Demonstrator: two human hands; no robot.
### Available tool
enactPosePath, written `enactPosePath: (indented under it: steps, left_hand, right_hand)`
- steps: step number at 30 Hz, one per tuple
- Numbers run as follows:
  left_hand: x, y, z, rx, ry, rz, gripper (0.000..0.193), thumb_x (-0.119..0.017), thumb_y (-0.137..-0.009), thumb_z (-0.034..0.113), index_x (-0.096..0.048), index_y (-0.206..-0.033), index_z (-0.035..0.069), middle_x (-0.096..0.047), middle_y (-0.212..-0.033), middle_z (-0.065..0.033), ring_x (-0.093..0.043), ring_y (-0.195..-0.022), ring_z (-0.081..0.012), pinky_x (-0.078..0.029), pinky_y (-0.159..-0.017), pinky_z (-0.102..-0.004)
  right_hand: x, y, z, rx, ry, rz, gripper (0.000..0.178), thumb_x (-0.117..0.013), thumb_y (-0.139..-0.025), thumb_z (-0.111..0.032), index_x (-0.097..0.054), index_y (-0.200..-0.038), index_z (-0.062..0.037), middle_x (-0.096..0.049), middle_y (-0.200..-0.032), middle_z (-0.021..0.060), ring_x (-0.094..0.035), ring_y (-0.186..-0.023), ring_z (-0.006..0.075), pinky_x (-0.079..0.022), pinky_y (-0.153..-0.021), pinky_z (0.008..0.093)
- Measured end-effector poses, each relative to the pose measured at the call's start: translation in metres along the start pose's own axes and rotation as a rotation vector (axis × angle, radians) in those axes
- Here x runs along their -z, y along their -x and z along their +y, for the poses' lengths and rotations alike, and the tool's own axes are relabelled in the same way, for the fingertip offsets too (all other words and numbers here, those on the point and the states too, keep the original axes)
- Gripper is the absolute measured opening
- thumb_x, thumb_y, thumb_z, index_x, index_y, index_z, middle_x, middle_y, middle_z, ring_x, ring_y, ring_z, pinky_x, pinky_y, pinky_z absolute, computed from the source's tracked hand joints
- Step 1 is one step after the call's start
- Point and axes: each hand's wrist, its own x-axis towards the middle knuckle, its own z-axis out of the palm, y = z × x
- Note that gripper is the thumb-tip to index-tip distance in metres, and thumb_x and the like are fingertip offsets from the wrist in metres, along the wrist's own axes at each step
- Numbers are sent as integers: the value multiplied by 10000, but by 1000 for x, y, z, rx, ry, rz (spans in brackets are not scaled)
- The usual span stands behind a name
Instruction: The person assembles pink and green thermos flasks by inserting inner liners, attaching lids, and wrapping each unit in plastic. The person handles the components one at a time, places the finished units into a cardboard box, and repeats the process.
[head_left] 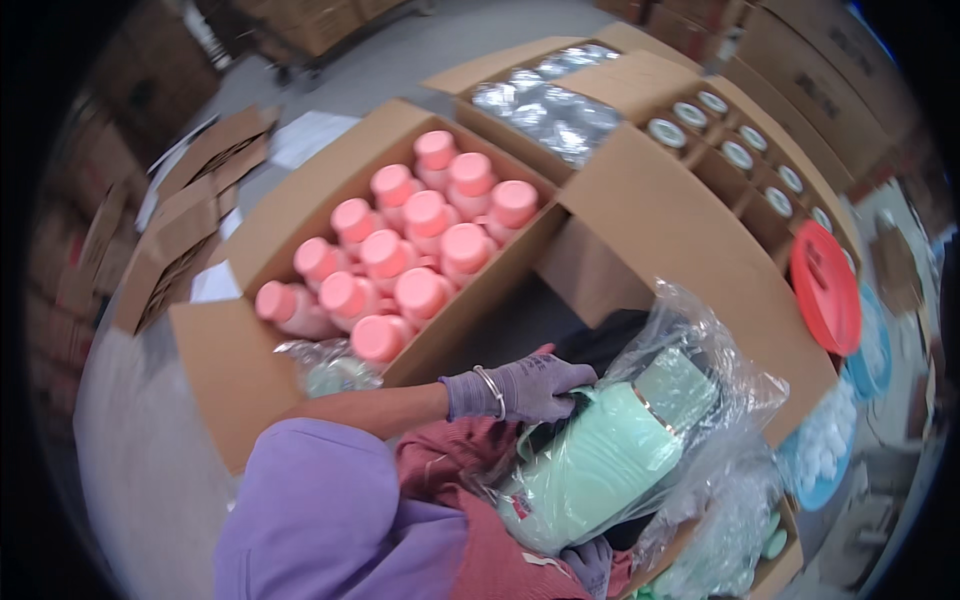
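Note:
A mint-green insulated jug [600, 460] with a metal band below its lid lies tilted across my lap, inside a clear plastic bag [735, 400]. My left hand [525, 388], in a purple-grey knit glove with a bracelet over its cuff, is closed on the jug's handle. Under the base end of the jug is my right hand [590, 565], gloved alike. Its fingers are mostly hidden, and I cannot make out how they are held.
An open carton [270, 240] to the left holds several pink bottles [428, 215] and one bagged mint-green item [340, 372]. Behind stands a carton of plastic-wrapped bottles [550, 110]; to the right, a divided carton [720, 185]. Red [825, 285] and blue basins [870, 340] sit far right.

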Motion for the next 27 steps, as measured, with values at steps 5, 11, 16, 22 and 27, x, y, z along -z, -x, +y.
enactPosePath:
  steps: [5,11,16,22,27]
  left_hand:
    - [3,135,-58,278,866,206,563,-684,-833,196,-519,-1357,73,-627,-1165,-98,-662,-949,-203,-633,-710,-373]
    - [-14,266,-106,248,1308,963,484,-574,-839,123,-504,-1311,44,-642,-1157,-140,-666,-1019,-305,-585,-830,-526]
    - [62,401,-159,401,620,1361,325,-560,-866,27,-587,-1175,-67,-669,-1069,-174,-704,-894,-290,-649,-708,-427]
    - [52,427,-250,850,235,1157,287,-556,-828,-18,-645,-1100,-16,-685,-1011,-128,-685,-841,-224,-624,-654,-365]
    - [48,426,-335,540,-718,735,315,-541,-799,12,-693,-1073,56,-717,-1035,-135,-670,-980,-300,-518,-889,-405]
  right_hand:
    - [20,-71,-9,-175,-394,-221,281,-730,-712,-297,-677,-944,-148,-591,-1005,104,-589,-1019,353,-480,-888,476]
    - [-2,-277,-74,574,-316,-71,292,-633,-800,-144,-636,-1089,-107,-554,-1108,207,-539,-1073,415,-430,-965,504]
    - [-56,-304,-83,541,-319,-284,369,-623,-856,-211,-611,-1203,-88,-568,-1213,155,-550,-1108,339,-423,-983,441]
    - [-55,-293,-50,367,-385,-309,275,-615,-881,-162,-628,-1138,-62,-627,-1113,154,-603,-1013,344,-487,-891,420]
    - [-59,-291,-49,349,-310,-327,253,-623,-875,-143,-634,-1115,-66,-636,-1087,134,-613,-981,330,-489,-876,414]
